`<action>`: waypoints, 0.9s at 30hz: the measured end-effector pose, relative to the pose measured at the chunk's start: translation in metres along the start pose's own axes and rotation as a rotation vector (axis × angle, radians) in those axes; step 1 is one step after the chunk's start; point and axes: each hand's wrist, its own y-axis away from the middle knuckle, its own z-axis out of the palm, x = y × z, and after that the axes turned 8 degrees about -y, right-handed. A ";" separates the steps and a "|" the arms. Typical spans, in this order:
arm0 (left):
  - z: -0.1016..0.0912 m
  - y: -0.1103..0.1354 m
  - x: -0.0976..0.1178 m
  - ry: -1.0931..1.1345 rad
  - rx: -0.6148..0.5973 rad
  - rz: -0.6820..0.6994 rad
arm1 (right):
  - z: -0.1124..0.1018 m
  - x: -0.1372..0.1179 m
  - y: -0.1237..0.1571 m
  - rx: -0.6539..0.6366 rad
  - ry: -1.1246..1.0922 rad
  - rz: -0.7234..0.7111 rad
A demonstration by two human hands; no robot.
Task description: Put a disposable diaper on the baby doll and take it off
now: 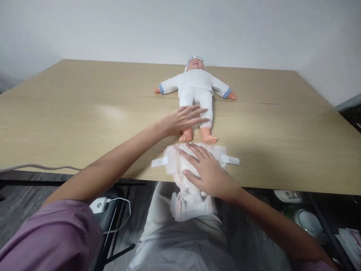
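A baby doll (pixel 196 81) in white clothes with blue cuffs and a white printed cap lies on its back, feet towards me. My left hand (pixel 184 118) is over the doll's lower legs, fingers stretched out and holding nothing; whether it touches them I cannot tell. Just below the feet, an unfolded white diaper (pixel 172 160) lies at the table's front edge, its side tabs spread out. Its near end hangs over the edge above my lap. My right hand (pixel 205 169) rests flat on the diaper with its fingers apart.
The wooden table (pixel 113 86) reaches back to a pale wall (pixel 126 30). A cable (pixel 39 166) runs along its front left edge. Below are a white charger (pixel 98 205) with a wire at left, and round containers (pixel 308 221) on a dark shelf at right.
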 end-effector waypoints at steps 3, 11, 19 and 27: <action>-0.005 -0.015 -0.003 0.045 -0.029 0.163 | -0.002 -0.002 0.000 -0.019 -0.001 0.014; 0.011 -0.037 -0.006 0.156 0.168 0.228 | -0.005 0.000 -0.001 -0.058 -0.030 0.037; -0.031 -0.052 -0.029 0.391 0.233 0.244 | -0.021 0.026 -0.025 -0.150 -0.051 0.023; -0.074 -0.064 -0.055 0.609 0.399 0.097 | -0.030 0.089 -0.103 -0.046 0.046 -0.043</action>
